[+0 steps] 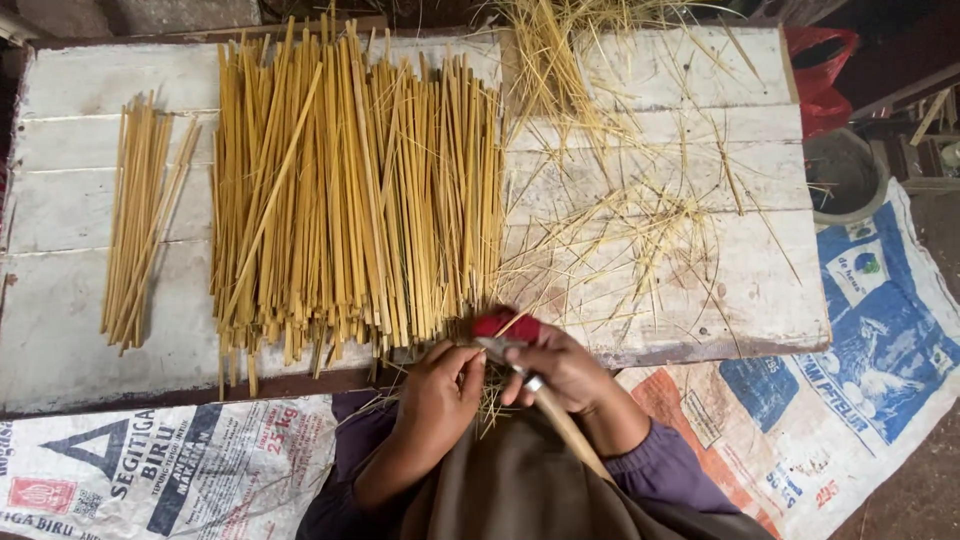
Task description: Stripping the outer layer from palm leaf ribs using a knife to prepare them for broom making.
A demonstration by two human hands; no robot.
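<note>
Gripping a knife with a pale wooden handle, your right hand sat at the near edge of the tabletop, its grip closed around the handle where the metal collar meets the short blade. A red piece showed just above your knuckles; what it was could not be told. Your left hand was right beside it, fingers curled and pinched onto thin straw-coloured strips that ran between the two hands, the blade tip touching or nearly touching them. Both hands hovered over your lap, above a brown apron, with purple sleeves at your wrists.

Just beyond your hands lay a large pile of yellow bamboo sticks, roughly parallel, running away from you and reaching the front edge of the tabletop. Well apart to the left lay a smaller, tidier bundle of sticks. To the right of the big pile, loose thin shavings were scattered across the whitewashed planks, and a tuft of them gathered at the far edge.

Printed woven sacks covered the floor on both sides of you. At the far right stood a grey round bucket with a red plastic bag behind it.
</note>
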